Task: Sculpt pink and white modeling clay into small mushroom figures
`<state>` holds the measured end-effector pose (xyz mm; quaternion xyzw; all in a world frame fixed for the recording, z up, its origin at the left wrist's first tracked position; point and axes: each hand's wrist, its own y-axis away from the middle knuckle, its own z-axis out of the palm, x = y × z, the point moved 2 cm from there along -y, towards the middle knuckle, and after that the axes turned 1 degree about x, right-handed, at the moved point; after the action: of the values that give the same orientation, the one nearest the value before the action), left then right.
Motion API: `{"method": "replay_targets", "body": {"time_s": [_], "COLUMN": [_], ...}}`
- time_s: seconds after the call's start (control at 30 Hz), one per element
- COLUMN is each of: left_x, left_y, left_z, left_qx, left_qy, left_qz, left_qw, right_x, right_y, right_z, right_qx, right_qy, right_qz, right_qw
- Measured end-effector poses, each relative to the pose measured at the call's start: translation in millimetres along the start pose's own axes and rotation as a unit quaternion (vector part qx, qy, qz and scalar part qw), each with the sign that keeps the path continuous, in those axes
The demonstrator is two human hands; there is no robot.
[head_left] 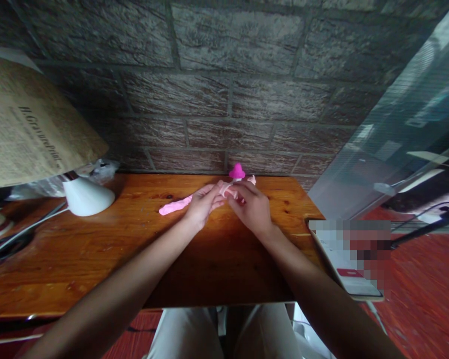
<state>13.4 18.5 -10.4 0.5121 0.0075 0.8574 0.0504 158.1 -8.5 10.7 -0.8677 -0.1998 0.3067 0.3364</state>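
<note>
Between both hands is a pale pink piece of what looks like modelling clay (224,187), partly hidden by fingers. My left hand (203,203) has its fingers closed on its left side. My right hand (253,205) pinches it from the right. A long, lumpy strip of brighter pink clay (174,206) lies on the table, its right end reaching behind my left hand. Just beyond the hands stands a magenta bell-shaped cap (237,171) on a short whitish stem. A small pale pink lump (252,179) sits to its right.
The wooden table (108,259) meets a dark brick wall (194,94). On the left stand a lamp with a printed paper shade (30,124) and white base (90,197), a cord and crumpled clear plastic (41,187). A translucent panel (381,119) rises at the right.
</note>
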Motion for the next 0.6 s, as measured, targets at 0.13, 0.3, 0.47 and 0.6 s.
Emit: {"method": "replay_targets", "body": {"time_s": [0.13, 0.3, 0.47, 0.6], "left_x": [0.9, -0.6, 0.9, 2.9], "left_y": [0.9, 0.8, -0.4, 0.4], "left_z": [0.3, -0.1, 0.0, 0.9], "left_qx": [0.004, -0.006, -0.001, -0.007], "left_qy": [-0.004, -0.006, 0.002, 0.002], "left_qz": [0.002, -0.004, -0.008, -0.015], "left_qw": [1.000, 1.000, 1.000, 1.000], "right_x": [1.6, 2.8, 2.2, 3.3], "right_y": [0.8, 1.9, -0.2, -2.0], "right_z": [0.9, 1.6, -1.3, -6.6], "right_qx": [0.004, -0.002, -0.006, -0.005], "right_qy": [-0.005, -0.006, -0.015, -0.035], "right_qz": [-0.009, -0.016, -0.013, -0.022], "right_qw": [1.000, 1.000, 1.000, 0.999]}}
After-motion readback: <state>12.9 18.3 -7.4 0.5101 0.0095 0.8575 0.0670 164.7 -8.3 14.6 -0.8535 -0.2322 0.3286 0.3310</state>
